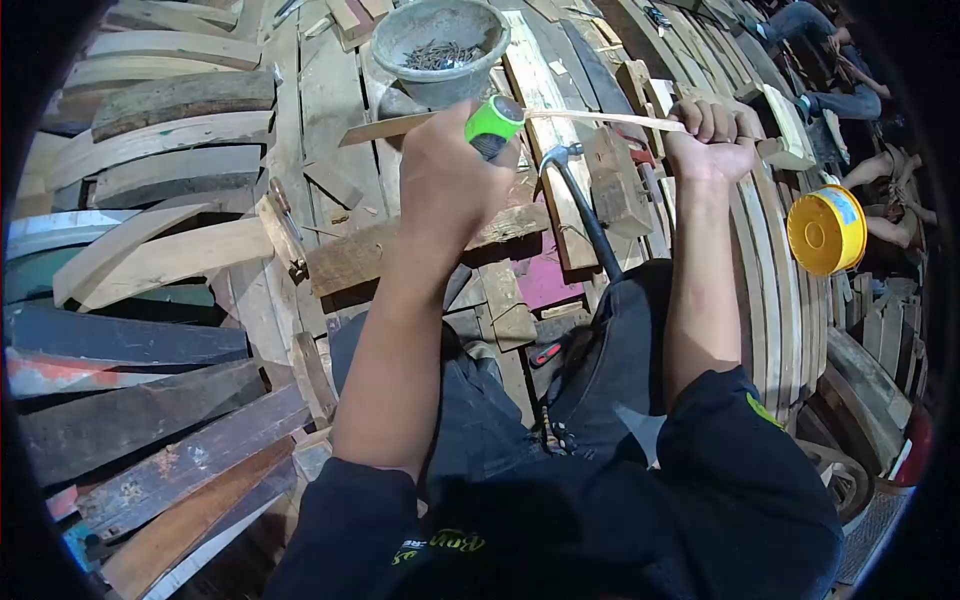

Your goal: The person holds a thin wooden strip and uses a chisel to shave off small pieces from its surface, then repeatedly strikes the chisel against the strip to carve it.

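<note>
From the head camera, the left hand (445, 175) is wrapped tight around a green rubber-gripped tool handle (494, 122), while the right hand (712, 140) grasps a thin pale wooden strip (580, 117) spanning between both hands. Behind them sits a grey round bucket of rusty nails (441, 45) on rough worn planks (330, 100), and a steel claw hammer (580, 200) lies just below the strip.

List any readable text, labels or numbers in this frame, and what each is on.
Nothing reads clearly.
Dark shirt: yellow-green script at the lower edge, starts like "Ro", too blurred and cut off to read.
Yellow container: pale label on its side, too small to read.
Green tool handle in the left hand: no text visible.
</note>
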The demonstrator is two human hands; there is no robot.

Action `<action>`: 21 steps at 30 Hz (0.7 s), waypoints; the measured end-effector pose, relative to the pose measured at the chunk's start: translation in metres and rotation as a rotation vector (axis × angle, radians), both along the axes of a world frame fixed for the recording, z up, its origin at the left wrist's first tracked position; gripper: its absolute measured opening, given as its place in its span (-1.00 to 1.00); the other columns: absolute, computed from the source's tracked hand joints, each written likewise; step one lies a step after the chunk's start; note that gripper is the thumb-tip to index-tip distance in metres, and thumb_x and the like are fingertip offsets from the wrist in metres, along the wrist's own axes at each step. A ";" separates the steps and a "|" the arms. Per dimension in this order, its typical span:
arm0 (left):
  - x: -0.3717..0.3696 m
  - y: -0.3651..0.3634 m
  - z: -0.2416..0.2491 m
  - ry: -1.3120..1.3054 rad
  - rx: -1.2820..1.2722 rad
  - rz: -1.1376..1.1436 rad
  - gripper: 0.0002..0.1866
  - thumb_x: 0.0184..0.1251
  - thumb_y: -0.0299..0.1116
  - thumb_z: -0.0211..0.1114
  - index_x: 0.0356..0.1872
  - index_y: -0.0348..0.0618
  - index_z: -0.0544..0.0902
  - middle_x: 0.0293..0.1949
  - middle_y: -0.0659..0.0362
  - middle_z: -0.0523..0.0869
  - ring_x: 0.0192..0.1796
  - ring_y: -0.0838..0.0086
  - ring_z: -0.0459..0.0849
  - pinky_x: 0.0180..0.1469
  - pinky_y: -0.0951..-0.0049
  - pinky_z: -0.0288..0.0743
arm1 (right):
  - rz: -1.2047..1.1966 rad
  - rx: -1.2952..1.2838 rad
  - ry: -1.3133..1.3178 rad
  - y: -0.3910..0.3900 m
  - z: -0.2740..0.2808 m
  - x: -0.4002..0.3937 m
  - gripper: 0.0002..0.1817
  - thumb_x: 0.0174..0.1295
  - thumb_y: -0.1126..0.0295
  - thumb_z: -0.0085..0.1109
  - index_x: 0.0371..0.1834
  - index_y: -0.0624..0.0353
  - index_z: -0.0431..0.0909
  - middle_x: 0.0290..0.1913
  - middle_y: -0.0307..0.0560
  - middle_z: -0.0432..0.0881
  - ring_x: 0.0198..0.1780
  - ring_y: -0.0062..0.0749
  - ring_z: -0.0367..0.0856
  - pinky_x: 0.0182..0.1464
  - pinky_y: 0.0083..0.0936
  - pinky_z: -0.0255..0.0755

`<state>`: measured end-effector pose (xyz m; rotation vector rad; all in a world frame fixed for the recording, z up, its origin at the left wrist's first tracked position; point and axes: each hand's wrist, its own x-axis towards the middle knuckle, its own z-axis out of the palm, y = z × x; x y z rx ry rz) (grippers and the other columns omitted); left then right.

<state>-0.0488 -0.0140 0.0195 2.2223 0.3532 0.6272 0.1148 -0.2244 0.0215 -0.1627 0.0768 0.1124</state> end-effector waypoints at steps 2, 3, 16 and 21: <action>-0.001 -0.002 0.002 -0.019 -0.004 -0.006 -0.68 -0.06 -0.35 0.41 -0.27 -0.31 0.63 -0.37 -0.16 0.67 -0.25 -0.03 0.66 -0.17 0.19 0.52 | -0.019 -0.004 0.039 -0.001 -0.001 0.000 -0.59 0.20 0.21 -0.10 -0.73 -0.07 -0.03 -0.76 -0.38 -0.10 -0.70 -0.52 -0.19 -0.57 -0.52 -0.16; -0.001 -0.004 0.002 -0.032 -0.016 -0.009 -0.69 -0.06 -0.36 0.41 -0.26 -0.30 0.64 -0.36 -0.15 0.67 -0.25 -0.02 0.66 -0.17 0.20 0.52 | -0.020 0.000 0.038 -0.002 -0.002 0.001 -0.59 0.20 0.21 -0.10 -0.73 -0.07 -0.03 -0.76 -0.38 -0.10 -0.70 -0.52 -0.19 -0.57 -0.52 -0.16; 0.001 -0.007 0.004 -0.062 0.083 0.117 -0.74 0.03 -0.34 0.38 -0.27 -0.25 0.65 -0.42 -0.08 0.68 -0.34 0.11 0.68 -0.23 0.24 0.52 | -0.126 0.013 0.124 -0.002 0.000 0.001 -0.55 0.21 0.23 -0.10 -0.74 -0.06 -0.09 -0.75 -0.36 -0.12 -0.69 -0.49 -0.20 -0.59 -0.51 -0.16; 0.000 -0.012 0.011 -0.038 -0.084 0.092 -0.79 0.00 -0.39 0.36 -0.33 -0.28 0.65 -0.43 -0.12 0.67 -0.30 -0.02 0.68 -0.21 0.19 0.53 | -0.101 0.050 0.099 -0.006 0.000 0.000 -0.53 0.25 0.24 -0.18 -0.77 -0.06 -0.14 -0.76 -0.35 -0.14 -0.68 -0.48 -0.20 -0.58 -0.49 -0.14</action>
